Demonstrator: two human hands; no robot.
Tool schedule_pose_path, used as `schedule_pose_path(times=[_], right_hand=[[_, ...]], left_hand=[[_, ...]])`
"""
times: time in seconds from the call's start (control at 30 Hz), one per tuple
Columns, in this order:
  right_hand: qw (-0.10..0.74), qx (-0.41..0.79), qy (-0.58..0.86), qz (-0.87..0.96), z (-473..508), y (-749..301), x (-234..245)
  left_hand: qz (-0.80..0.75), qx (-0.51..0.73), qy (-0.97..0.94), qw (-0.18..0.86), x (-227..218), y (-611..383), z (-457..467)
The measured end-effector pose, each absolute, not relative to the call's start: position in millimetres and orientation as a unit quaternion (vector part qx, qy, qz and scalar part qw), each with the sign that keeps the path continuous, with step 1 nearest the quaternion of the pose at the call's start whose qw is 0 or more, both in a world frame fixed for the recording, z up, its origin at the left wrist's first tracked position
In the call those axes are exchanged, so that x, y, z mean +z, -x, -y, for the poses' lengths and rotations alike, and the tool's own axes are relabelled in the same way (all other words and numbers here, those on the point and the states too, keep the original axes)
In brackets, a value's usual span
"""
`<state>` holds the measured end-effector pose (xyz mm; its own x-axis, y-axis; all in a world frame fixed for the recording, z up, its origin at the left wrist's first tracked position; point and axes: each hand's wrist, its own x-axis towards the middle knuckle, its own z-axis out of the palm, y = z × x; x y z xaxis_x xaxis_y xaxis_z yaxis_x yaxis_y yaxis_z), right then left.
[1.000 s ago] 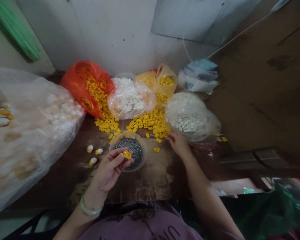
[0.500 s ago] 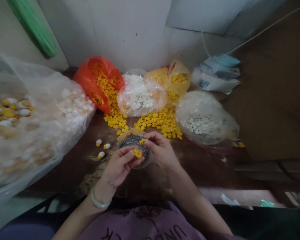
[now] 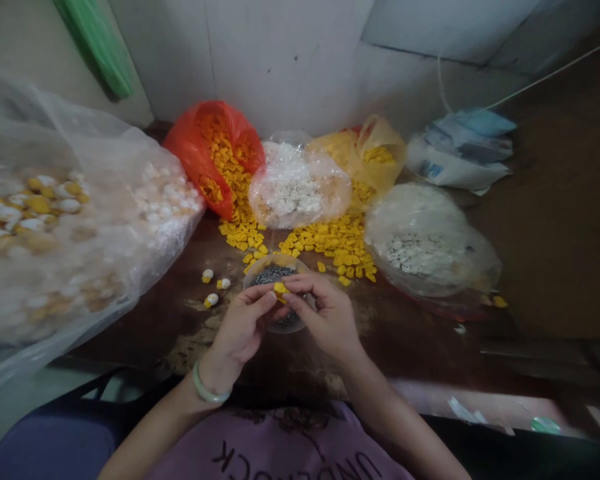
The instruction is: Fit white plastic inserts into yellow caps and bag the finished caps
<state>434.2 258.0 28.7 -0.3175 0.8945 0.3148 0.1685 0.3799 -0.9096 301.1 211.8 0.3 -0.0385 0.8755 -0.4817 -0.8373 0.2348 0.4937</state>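
Above a clear round bowl (image 3: 300, 325) of small dark pieces, my two hands meet at a small yellow plastic piece (image 3: 281, 289). My left hand (image 3: 245, 320), with a pale bangle (image 3: 207, 387) at the wrist, pinches it between thumb and fingers. From the other side my right hand (image 3: 327, 317) closes thumb and fingertips on yellow plastic too; whether this is one piece or two pressed together I cannot tell. Three small white-and-yellow figures (image 3: 211, 300) lie left of the bowl. Loose yellow pieces (image 3: 330, 240) are spread behind it.
A large clear bag (image 3: 105, 193) of white-and-yellow figures fills the left. Along the wall stand a red bag (image 3: 185, 143) of yellow pieces, a clear bag (image 3: 300, 190) of white pieces and a yellowish bag (image 3: 395, 143). Another clear bag (image 3: 430, 247) lies right, near packets (image 3: 460, 150).
My hands have come together: the yellow pieces held apart, one in each hand, now meet between my fingertips. The whole view has shifted slightly, so the bags appear farther right.
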Motion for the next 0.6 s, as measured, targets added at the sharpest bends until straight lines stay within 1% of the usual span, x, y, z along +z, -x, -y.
schedule_pose_path(times=[0.2,0.47,0.6], right_hand=[[0.411,0.402,0.359,0.735,-253.8,-432.3,33.2],[0.383,0.307,0.363,0.792,-251.6,-433.4,32.8],[0.372,0.285,0.356,0.808,-252.2,-434.2,32.0]], left_hand=[[-0.382,0.629,-0.022,0.677,3.0,-298.4,-212.1],[-0.394,0.629,-0.040,0.669,0.0,-296.2,-211.6],[-0.398,0.627,-0.031,0.669,2.9,-295.3,-212.8]])
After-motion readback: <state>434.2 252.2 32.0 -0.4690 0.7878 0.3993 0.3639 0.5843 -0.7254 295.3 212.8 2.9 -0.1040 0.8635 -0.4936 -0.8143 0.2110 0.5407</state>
